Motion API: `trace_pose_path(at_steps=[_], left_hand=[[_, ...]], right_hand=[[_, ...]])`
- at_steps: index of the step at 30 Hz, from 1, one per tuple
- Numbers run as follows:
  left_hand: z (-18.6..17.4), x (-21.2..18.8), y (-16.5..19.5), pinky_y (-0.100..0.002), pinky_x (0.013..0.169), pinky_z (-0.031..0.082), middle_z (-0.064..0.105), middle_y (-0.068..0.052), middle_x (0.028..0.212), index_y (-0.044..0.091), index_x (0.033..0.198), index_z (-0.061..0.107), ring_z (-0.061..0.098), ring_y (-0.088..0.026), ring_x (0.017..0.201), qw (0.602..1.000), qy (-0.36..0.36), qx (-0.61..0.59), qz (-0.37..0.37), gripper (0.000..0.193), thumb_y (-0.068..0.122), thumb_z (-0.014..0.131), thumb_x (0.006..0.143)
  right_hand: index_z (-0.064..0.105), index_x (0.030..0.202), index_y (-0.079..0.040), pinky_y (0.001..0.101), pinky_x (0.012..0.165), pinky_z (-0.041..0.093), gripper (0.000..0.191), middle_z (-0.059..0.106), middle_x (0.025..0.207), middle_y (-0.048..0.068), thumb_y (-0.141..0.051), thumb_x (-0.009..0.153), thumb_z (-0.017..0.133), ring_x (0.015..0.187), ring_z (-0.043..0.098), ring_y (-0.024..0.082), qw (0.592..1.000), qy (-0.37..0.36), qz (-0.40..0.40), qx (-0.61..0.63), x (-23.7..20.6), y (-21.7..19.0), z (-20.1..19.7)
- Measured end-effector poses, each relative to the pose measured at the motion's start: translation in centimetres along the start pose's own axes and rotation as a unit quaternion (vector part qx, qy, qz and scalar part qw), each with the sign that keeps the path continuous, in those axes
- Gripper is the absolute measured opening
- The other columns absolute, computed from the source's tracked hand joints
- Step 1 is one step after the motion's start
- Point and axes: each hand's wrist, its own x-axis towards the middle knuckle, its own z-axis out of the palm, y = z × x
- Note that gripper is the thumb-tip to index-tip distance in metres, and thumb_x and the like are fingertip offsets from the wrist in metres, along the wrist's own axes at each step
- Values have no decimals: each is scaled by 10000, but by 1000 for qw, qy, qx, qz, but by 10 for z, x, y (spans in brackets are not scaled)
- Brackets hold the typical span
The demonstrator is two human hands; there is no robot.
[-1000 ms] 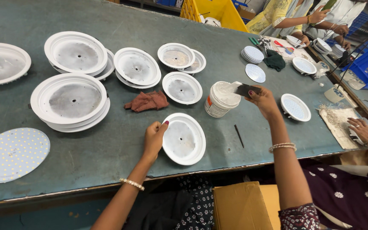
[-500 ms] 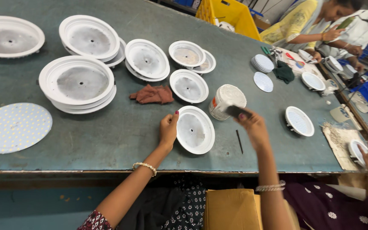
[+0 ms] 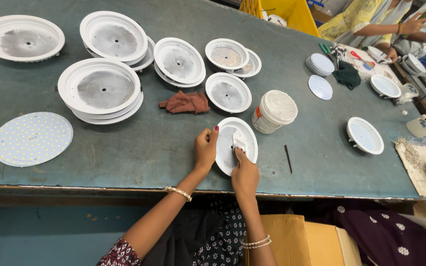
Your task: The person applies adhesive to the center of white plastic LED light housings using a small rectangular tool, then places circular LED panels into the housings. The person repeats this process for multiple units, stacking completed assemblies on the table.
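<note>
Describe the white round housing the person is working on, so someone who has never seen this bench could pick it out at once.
Start at the long grey-green table and find the white tub near its middle. Just in front of the tub, at the near edge, lies one shallow white round housing. Unlike the other dishes, it is the only one under hands: the left hand steadies its rim, and the right hand presses a small white piece inside.
</note>
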Motion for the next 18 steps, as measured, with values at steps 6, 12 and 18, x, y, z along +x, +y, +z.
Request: trace_pose_path(at_steps=[6, 12, 18], left_hand=[[5, -7, 22, -306, 488, 317, 383, 29, 593, 33, 677, 436, 336, -59, 587, 1000, 11, 26, 8, 456, 269, 641, 1008], [3, -25, 64, -338, 499, 349, 420, -38, 576, 4, 713, 453, 361, -81, 572, 996, -7, 63, 57, 411, 217, 644, 1009], [0, -43, 97, -375, 509, 405, 494, -93, 590, -15, 798, 536, 439, -155, 515, 985, -50, 112, 125, 268, 148, 636, 986]], right_hand=[[755, 1233, -182, 467, 804, 550, 428, 728, 937, 232, -47, 861, 592, 842, 713, 386, 996, -77, 35, -42, -8, 3, -28], [769, 1140, -42, 365, 622, 498, 265, 735, 788, 163, -153, 925, 662, 633, 599, 206, 993, 19, 55, 98, 26, 36, -50], [750, 979, 72, 283, 670, 545, 235, 732, 793, 91, -126, 920, 639, 711, 656, 99, 947, -25, 108, 302, 54, 34, -28]])
